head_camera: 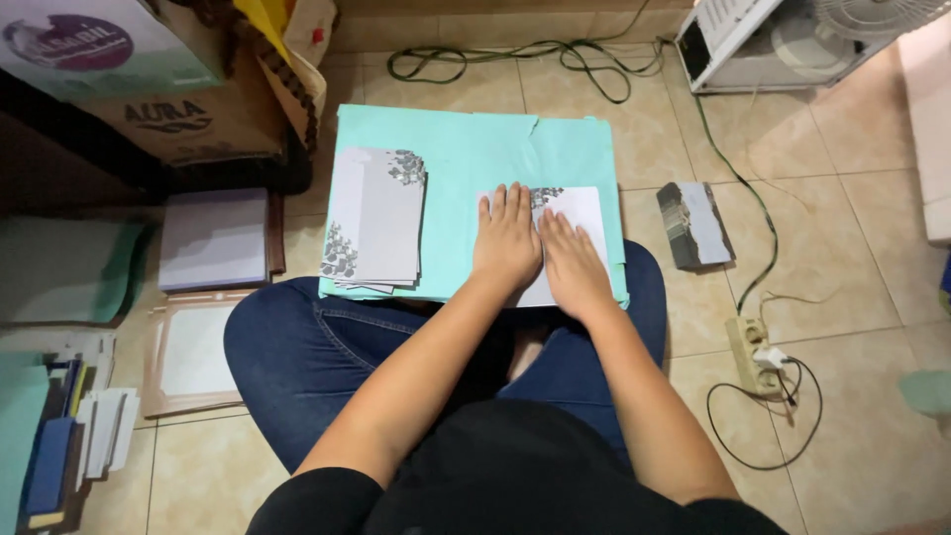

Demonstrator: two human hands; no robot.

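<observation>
Left hand (506,241) and right hand (571,264) side by side, palms down, fingers flat and extended, pressing white floral-cornered card (580,213), gripping nothing. Card lies on teal board (475,149) across lap. Stack of matching cards (374,220) on board's left. Tiled floor (852,218), power strip (755,355) right.

Power strip (755,355), fan (872,15), perhaps boxes (188,124).

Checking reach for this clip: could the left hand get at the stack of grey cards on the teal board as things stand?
Probably yes. The left hand lies flat on a white card, and the stack of grey cards sits just to its left on the same teal board, nothing between them.
</observation>
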